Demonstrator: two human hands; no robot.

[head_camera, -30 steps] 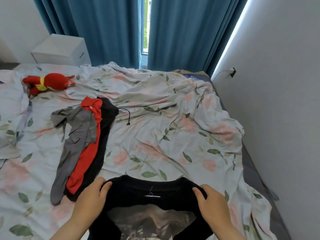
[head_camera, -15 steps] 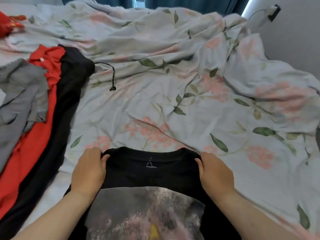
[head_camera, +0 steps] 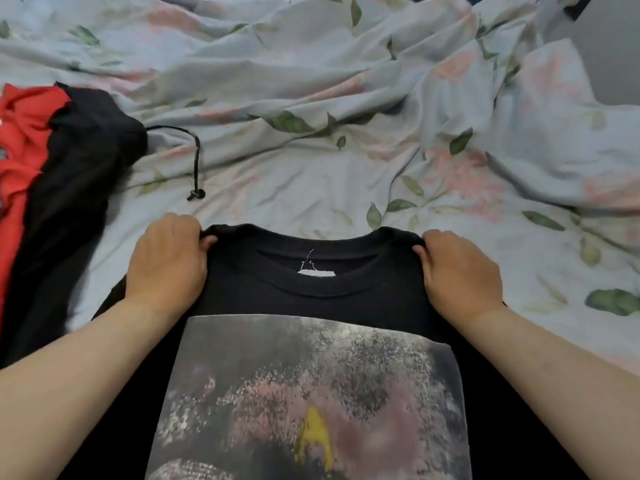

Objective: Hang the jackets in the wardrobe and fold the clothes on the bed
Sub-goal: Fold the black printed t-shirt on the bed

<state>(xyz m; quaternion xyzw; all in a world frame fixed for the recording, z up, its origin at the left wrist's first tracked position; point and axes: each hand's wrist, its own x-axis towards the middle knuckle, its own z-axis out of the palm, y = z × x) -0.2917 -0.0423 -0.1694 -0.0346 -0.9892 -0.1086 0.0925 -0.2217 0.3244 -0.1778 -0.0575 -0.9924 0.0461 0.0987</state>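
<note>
Beyond the collar of the black T-shirt (head_camera: 311, 292), the floral duvet (head_camera: 311, 168) lies open for passage straight ahead and to the right, though it is rumpled into raised folds farther back. To the left a black garment (head_camera: 79, 188) and a red garment (head_camera: 20, 133) just beside it block that side, and the black one's drawstring (head_camera: 196, 157) trails onto the open duvet

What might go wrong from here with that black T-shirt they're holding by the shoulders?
The left hand and right hand grip the black T-shirt only at its shoulders, so it may settle unevenly. The floral duvet is rumpled, so folds could come out crooked. The black garment lies close on the left; a sleeve might land on it.
</note>
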